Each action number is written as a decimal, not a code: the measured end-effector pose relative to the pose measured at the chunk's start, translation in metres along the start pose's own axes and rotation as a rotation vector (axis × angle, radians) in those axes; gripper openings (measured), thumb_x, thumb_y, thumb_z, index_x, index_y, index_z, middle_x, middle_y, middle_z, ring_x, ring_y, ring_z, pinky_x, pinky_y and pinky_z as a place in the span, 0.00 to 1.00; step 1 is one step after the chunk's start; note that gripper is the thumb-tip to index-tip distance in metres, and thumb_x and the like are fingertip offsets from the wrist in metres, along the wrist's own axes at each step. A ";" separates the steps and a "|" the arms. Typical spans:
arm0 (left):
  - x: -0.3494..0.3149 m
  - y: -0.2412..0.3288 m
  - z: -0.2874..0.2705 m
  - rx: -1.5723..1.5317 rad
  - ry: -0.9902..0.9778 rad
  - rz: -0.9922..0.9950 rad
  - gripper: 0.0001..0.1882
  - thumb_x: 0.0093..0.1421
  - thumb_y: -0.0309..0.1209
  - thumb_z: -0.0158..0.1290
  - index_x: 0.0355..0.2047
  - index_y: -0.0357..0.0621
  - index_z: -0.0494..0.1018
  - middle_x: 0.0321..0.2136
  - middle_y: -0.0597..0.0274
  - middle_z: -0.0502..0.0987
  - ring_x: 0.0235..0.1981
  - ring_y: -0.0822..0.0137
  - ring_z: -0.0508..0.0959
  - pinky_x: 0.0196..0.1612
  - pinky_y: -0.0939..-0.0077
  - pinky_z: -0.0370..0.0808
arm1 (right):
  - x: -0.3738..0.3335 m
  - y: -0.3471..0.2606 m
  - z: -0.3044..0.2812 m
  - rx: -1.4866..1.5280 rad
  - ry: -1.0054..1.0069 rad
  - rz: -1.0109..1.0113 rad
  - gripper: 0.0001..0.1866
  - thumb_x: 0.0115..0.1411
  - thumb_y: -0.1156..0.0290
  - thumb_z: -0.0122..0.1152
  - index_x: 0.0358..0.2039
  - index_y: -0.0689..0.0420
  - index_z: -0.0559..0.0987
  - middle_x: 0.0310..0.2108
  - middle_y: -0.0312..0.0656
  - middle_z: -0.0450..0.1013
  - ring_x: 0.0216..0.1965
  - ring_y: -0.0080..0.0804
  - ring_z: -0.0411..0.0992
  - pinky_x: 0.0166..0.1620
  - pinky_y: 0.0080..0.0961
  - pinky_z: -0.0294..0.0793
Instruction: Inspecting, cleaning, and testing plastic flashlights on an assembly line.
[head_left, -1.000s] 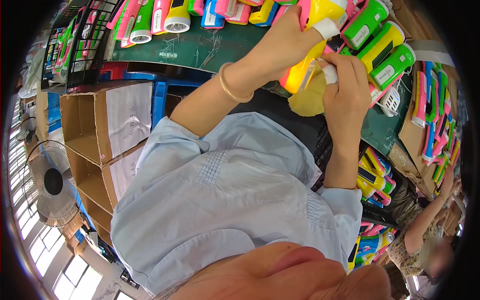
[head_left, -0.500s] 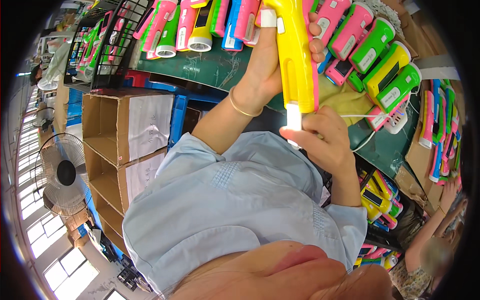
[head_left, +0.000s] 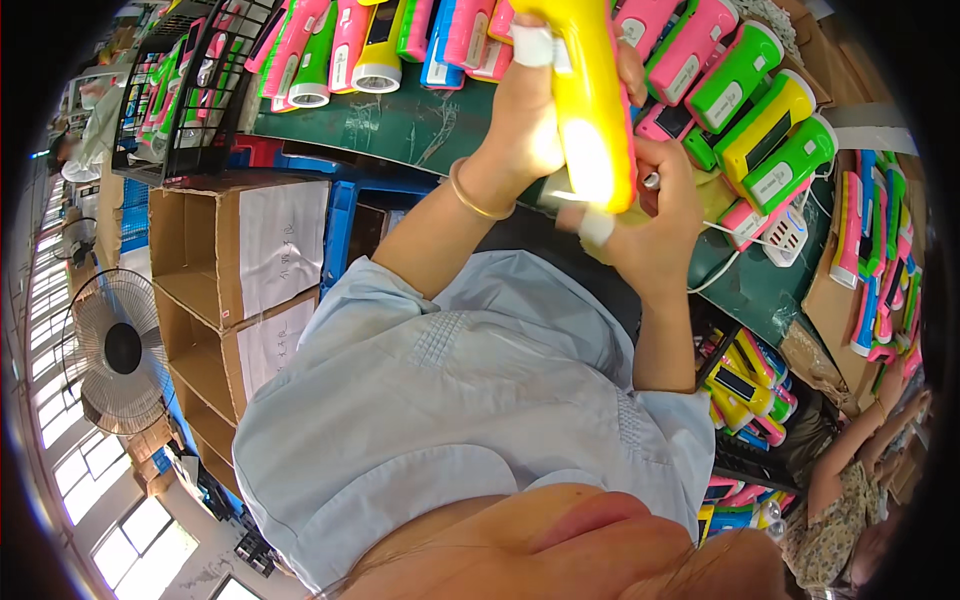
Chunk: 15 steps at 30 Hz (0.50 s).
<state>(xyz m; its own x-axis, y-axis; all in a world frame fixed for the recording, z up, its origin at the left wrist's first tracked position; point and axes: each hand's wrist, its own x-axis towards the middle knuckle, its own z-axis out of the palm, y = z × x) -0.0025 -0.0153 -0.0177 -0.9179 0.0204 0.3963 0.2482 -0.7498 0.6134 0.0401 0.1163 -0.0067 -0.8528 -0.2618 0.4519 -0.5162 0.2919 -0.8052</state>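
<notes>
A yellow flashlight with a pink edge is held upright in my left hand, whose thumb has a white wrap. The flashlight's lower part glows brightly, washing out its detail. At that end is my right hand, its fingers curled around a white cable with a small metal tip showing between them. A blurred white piece lies at my right thumb; I cannot tell whether it is a wrap or a loose part.
Pink, green, yellow and blue flashlights line the green table. A white multi-port charger sits at right. A black wire basket, cardboard shelves and a fan stand at left. Another person's arm is at far right.
A bright glow now covers the flashlight's lower end. My right hand has moved up slightly, and the long white piece no longer shows straight below the flashlight. The whole view has shifted a little.
</notes>
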 end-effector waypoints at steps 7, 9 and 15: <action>-0.005 0.010 0.005 -0.001 0.123 -0.217 0.24 0.64 0.48 0.36 0.43 0.37 0.62 0.32 0.52 0.73 0.32 0.63 0.76 0.37 0.68 0.75 | -0.005 0.035 -0.019 0.328 -0.140 0.273 0.16 0.58 0.68 0.54 0.44 0.62 0.68 0.33 0.33 0.64 0.30 0.19 0.62 0.35 0.14 0.64; -0.006 0.017 0.009 0.123 0.134 -0.349 0.18 0.57 0.38 0.49 0.42 0.39 0.63 0.31 0.57 0.71 0.29 0.67 0.74 0.32 0.72 0.74 | -0.007 0.037 -0.039 0.265 -0.147 0.361 0.17 0.61 0.68 0.47 0.48 0.62 0.69 0.30 0.32 0.62 0.29 0.16 0.61 0.35 0.12 0.61; -0.014 0.011 0.021 0.423 0.097 -0.360 0.14 0.56 0.32 0.51 0.39 0.38 0.63 0.22 0.60 0.72 0.19 0.71 0.74 0.23 0.79 0.71 | -0.014 0.037 -0.048 0.439 -0.083 0.532 0.13 0.62 0.68 0.47 0.38 0.62 0.76 0.21 0.29 0.64 0.22 0.12 0.57 0.24 0.11 0.54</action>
<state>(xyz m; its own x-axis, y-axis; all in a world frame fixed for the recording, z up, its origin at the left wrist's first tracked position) 0.0196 -0.0098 -0.0015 -0.9869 0.1501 0.0585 -0.0022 -0.3761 0.9266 0.0291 0.1751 -0.0246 -0.9633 -0.2606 -0.0644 0.0654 0.0050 -0.9978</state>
